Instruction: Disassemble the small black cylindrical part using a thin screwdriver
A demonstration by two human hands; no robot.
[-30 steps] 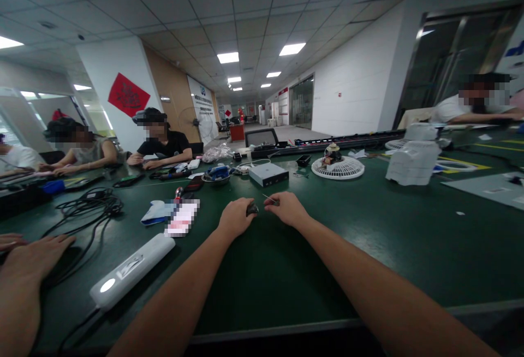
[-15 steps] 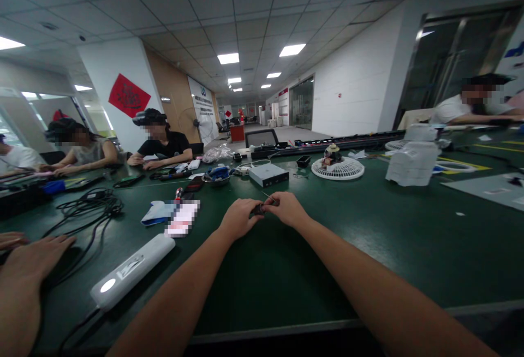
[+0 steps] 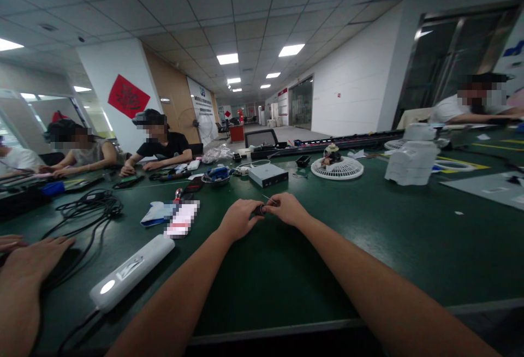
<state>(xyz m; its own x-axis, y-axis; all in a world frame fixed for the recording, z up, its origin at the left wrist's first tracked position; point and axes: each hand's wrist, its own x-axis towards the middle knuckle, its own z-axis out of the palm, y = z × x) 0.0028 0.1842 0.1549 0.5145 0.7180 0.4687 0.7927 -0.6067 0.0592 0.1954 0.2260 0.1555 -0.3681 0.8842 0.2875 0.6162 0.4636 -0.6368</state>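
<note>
My left hand point(image 3: 239, 218) is closed round a small dark round part point(image 3: 258, 210), too small to name. Right beside it, my right hand point(image 3: 289, 209) pinches a thin metal rod point(image 3: 269, 199) whose tip points up and to the left; its kind does not show. The fingertips of both hands meet at the dark part, a little above the green table point(image 3: 286, 286). Just beyond them lies a grey metal box like an optical disc drive point(image 3: 268, 175).
A white fan grille with a motor point(image 3: 336, 168) and a white plastic housing point(image 3: 411, 163) stand to the right. On the left lie a white power strip point(image 3: 133, 272), a phone point(image 3: 183, 219) and black cables point(image 3: 96, 207). Another person's hand point(image 3: 36, 256) rests at the left edge.
My hands stay almost in place. The dark part in my left hand shows its round end a little more. Across the table, a co-worker's hand has moved left.
</note>
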